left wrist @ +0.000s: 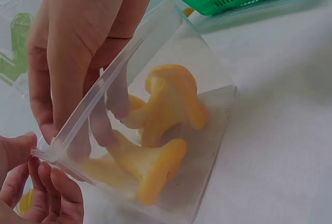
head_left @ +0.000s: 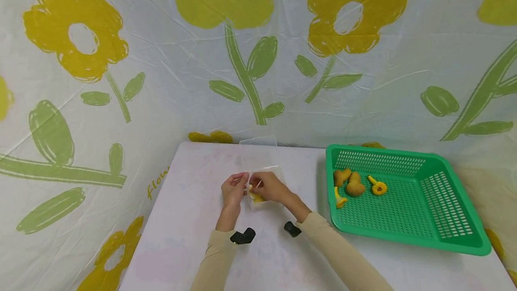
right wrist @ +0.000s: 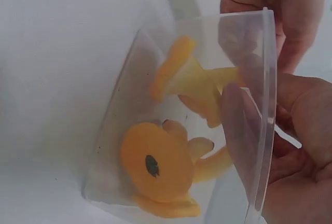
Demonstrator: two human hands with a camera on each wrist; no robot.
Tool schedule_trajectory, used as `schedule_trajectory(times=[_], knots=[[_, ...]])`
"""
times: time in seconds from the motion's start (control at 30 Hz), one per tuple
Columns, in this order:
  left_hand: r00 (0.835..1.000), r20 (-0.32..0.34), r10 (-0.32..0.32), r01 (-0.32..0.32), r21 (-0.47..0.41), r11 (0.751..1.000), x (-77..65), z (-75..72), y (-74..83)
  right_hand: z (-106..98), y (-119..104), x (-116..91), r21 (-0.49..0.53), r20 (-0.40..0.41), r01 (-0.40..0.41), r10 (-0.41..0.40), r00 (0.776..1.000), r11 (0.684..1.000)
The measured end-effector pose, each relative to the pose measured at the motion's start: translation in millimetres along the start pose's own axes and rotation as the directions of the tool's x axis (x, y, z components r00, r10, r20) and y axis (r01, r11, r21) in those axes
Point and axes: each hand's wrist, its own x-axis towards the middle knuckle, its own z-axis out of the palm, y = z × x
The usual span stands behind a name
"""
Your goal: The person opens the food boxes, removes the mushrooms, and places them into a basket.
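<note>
A clear plastic box (head_left: pixel 264 206) stands on the table with yellow mushrooms inside. My left hand (head_left: pixel 233 190) pinches the box's rim at its left corner, thumb on top, as the left wrist view shows. The fingers of my right hand (head_left: pixel 269 186) reach over the rim into the box and pinch the stem of a yellow mushroom (right wrist: pixel 187 79); the fingertips are blurred through the plastic. Beside it lies another yellow mushroom (right wrist: pixel 155 162), its round cap with a dark spot facing the right wrist camera. A clear lid (head_left: pixel 258 152) lies behind the box.
To the right stands a green perforated basket (head_left: pixel 408 232). Brown mushrooms (head_left: pixel 355 185) and yellow mushrooms (head_left: pixel 378 187) lie in its left part. A flower-printed cloth (head_left: pixel 161 80) hangs behind and left of the white table (head_left: pixel 173 237). Black wrist cameras (head_left: pixel 243 236) sit at both cuffs.
</note>
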Motion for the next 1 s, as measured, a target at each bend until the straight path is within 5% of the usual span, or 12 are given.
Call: schedule_trajectory(times=[0.43, 1.0], knots=[[1.0, 0.029, 0.011, -0.01, -0.03, 1.0, -1.0, -1.1, 1.6, -26.8, 0.4, -16.3, 0.185, -0.097, -0.043, 0.062, 0.993, 0.982], [1.0, 0.008, 0.01, -0.01, -0.012, 1.0, -2.2, -1.1, 0.4, -69.2, 9.1, -43.0, 0.356, -0.08, -0.112, 0.15, 0.985, 0.928]])
